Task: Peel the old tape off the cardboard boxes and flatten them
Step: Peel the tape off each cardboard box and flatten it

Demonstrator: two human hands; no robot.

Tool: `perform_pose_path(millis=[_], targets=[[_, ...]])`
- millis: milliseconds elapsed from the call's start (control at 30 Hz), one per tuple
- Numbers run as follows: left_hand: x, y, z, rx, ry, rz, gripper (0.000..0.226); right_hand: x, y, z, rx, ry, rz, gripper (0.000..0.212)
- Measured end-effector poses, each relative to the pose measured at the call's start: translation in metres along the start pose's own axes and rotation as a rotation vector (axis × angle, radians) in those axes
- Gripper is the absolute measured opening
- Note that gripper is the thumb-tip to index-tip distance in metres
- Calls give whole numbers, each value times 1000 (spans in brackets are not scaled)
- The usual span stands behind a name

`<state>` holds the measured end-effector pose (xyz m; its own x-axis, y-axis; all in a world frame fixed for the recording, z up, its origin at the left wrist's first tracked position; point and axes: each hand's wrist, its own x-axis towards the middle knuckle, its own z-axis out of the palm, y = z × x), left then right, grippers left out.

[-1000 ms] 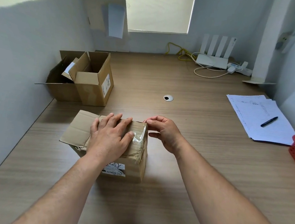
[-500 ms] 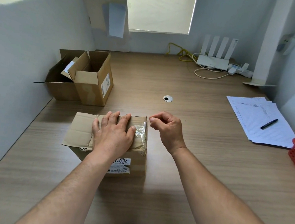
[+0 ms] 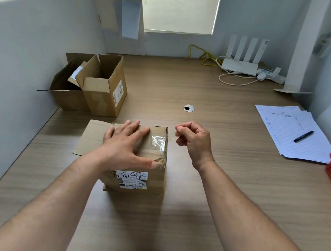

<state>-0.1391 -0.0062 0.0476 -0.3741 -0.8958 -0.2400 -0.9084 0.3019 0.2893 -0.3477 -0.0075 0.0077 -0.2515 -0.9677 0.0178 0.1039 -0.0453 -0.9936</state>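
the right hand [image 3: 193, 141], at the box [image 3: 151, 182] edge 1 second ago, now sits just beside it, pinching a lifted strand of tape [image 3: 159, 144]; the left hand [image 3: 124, 147] presses flat on the box top. peeling looks begun.

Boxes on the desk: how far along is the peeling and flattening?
Done: seemingly one flat cardboard sheet leaning at the back. In hand: the left hand presses the near box while the right hand pinches its clear tape. Left: flattening it and the two open boxes behind.
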Motion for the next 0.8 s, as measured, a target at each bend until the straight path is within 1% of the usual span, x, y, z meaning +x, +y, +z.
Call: perform_pose_path(millis=[167, 267, 400, 467, 500, 533, 567, 633, 700, 800], targets=[[9, -4, 8, 158, 157, -12, 122, 5, -1, 2, -53, 45, -33, 13], [23, -7, 5, 154, 171, -37, 125, 4, 4, 4, -190, 53, -87, 17], [39, -11, -3, 141, 146, -55, 127, -4, 16, 4, -519, 36, -207, 46], [45, -12, -4, 128, 138, -66, 129, -8, 17, 2, -529, 98, -202, 60], [46, -13, -5, 119, 137, -74, 130, -9, 16, 0, -512, 139, -199, 62], [48, -14, -5, 113, 138, -80, 131, -10, 15, -3, -522, 160, -226, 59], [50, -14, -6, 113, 139, -85, 131, -13, 14, -5, -568, 156, -287, 52], [53, -13, -7, 122, 138, -90, 131, -20, 11, -4, -679, 101, -437, 36], [55, -12, -7, 128, 137, -91, 131, -25, 8, 1, -772, 52, -543, 32], [55, -12, -8, 133, 135, -87, 129, -28, 7, 10, -854, 63, -691, 29]])
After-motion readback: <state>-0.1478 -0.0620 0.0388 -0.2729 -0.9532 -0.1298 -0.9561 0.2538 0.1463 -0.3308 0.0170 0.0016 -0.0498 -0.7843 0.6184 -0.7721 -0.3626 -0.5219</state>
